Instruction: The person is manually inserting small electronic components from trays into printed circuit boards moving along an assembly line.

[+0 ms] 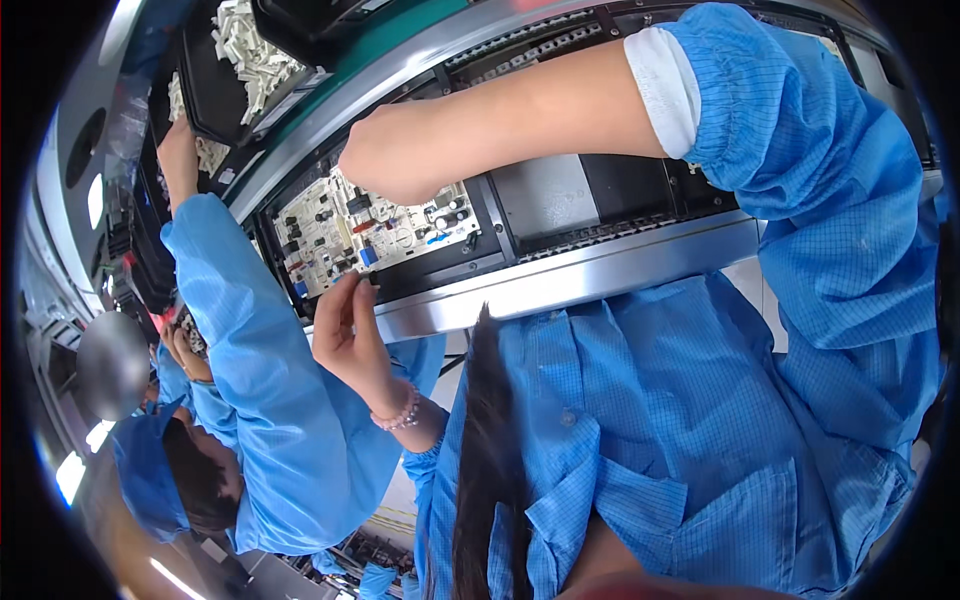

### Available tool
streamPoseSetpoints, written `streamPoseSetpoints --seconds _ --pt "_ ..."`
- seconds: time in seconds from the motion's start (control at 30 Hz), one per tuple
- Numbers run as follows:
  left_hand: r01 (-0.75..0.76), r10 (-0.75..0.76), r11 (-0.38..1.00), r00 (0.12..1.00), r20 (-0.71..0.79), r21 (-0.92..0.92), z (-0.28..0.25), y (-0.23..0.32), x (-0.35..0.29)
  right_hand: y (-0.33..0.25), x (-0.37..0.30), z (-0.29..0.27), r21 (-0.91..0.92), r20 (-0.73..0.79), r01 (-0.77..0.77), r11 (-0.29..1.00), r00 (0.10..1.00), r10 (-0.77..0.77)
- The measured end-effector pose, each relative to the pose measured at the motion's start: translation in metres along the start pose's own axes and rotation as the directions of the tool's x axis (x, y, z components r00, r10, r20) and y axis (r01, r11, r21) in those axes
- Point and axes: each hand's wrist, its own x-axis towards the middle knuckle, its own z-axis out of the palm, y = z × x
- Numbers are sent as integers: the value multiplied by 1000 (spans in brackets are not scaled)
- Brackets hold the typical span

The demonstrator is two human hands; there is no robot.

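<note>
Cream-coloured circuit boards (415,238), fitted with black, blue and red parts, lie in a black carrier (480,212) on the conveyor. Over their far side is my right hand (395,155), curled, with its knuckles up. Its fingers are hidden beneath it, so whatever it may hold does not show. My left hand (350,330), with a beaded bracelet (402,411) at the wrist, is at the near metal rail (440,308). Thumb and fingertips are drawn together close to the board's near edge. Anything between them is too small to make out.
On the left, a co-worker in blue clothing (285,400) reaches toward black bins with cream-coloured parts (250,55) beyond the far rail. To the right along the conveyor, a carrier holds a grey plate (545,195). Dark hair (490,440) hangs near my left arm.
</note>
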Motion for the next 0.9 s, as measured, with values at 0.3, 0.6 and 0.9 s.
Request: streamPoseSetpoints --seconds 0.3,0.6,0.9 --pt "83 -83 997 996 -45 5 -1 -1 -12 -6 0 -3 -90 41 37 995 999 -34" --pt "5 -4 998 1000 -7 69 -2 -9 -10 -4 -2 4 -13 -2 -38 999 999 38" --pt "-90 81 982 995 61 163 3 -20 -1 12 -38 5 124 -222 60 990 975 -31"
